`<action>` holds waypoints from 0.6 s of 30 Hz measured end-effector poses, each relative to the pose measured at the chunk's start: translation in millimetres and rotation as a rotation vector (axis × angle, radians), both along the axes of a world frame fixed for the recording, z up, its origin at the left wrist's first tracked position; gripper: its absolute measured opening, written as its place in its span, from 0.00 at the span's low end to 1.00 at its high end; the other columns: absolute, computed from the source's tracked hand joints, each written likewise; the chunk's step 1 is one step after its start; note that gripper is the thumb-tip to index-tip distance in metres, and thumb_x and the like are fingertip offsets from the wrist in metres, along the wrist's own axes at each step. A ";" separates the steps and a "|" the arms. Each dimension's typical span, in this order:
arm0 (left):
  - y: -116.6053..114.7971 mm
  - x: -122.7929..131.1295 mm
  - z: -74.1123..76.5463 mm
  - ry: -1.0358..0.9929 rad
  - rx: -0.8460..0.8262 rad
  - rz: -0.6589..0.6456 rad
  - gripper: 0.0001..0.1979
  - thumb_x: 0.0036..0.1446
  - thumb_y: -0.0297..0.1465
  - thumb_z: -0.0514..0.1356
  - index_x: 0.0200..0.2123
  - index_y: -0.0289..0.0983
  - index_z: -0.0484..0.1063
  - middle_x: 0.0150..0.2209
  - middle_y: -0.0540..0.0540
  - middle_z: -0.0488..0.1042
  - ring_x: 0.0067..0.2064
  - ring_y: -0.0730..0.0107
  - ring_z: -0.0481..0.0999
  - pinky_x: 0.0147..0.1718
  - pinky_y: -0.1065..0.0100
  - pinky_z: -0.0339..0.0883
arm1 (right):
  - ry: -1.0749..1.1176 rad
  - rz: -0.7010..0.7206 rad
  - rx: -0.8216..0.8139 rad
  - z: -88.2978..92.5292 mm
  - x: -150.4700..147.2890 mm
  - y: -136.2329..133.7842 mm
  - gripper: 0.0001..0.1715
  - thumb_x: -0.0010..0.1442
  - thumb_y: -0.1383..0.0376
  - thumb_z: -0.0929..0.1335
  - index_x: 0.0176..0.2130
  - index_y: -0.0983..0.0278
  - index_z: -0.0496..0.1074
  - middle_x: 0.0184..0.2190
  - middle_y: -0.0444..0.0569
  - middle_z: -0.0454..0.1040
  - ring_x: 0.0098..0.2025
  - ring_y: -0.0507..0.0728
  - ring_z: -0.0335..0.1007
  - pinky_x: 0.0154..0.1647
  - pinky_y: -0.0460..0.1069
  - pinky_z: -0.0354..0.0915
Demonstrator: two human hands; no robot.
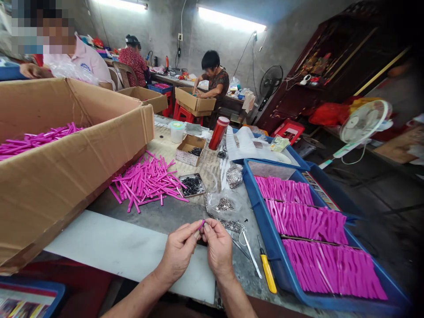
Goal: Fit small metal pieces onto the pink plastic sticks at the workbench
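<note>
My left hand point(179, 248) and my right hand point(217, 248) meet above the front of the table, fingertips pinched around one small purple piece point(202, 224). Most of that piece is hidden by the fingers. Beyond them lies a loose pile of purple strips point(145, 180). To its right, a small tray point(192, 184) holds black pins. A clear plastic bag point(225, 204) with small metal rings lies just past my right hand. On the right, a blue crate point(280, 265) holds three rows of flat purple pieces.
A large cardboard box point(76, 154) with purple strips stands at left. A yellow-handled screwdriver point(268, 274) and a white tool point(252, 255) lie right of my hands. A red bottle point(219, 133) and small carton point(190, 150) stand farther back. Three people sit beyond.
</note>
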State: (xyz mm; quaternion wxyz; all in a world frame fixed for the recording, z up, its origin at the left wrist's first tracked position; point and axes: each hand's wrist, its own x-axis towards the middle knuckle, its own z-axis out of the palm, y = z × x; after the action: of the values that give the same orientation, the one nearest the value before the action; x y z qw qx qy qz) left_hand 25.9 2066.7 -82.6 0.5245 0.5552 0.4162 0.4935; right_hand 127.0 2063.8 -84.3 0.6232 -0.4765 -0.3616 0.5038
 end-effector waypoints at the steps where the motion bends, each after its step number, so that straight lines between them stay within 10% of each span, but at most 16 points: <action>1: 0.0 -0.4 1.1 0.015 0.013 0.001 0.14 0.51 0.30 0.54 0.41 0.36 0.72 0.24 0.49 0.64 0.20 0.79 0.60 0.17 0.76 0.59 | -0.005 0.009 -0.001 -0.3 0.6 0.0 0.09 0.50 0.60 0.66 0.28 0.65 0.67 0.19 0.40 0.62 0.21 0.47 0.54 0.21 0.43 0.54; 18: -1.8 -1.1 3.5 0.027 0.015 -0.009 0.14 0.51 0.30 0.54 0.42 0.35 0.71 0.25 0.49 0.65 0.21 0.78 0.61 0.18 0.75 0.59 | -0.142 0.003 -0.001 7.2 -2.0 -2.6 0.11 0.51 0.59 0.64 0.29 0.66 0.68 0.21 0.42 0.64 0.23 0.48 0.58 0.23 0.43 0.58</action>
State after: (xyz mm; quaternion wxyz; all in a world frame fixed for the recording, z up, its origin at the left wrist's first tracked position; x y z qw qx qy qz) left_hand 24.8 2064.9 -79.2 0.5169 0.5675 0.4169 0.4867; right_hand 125.0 2061.2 -77.0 0.5949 -0.5108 -0.4055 0.4698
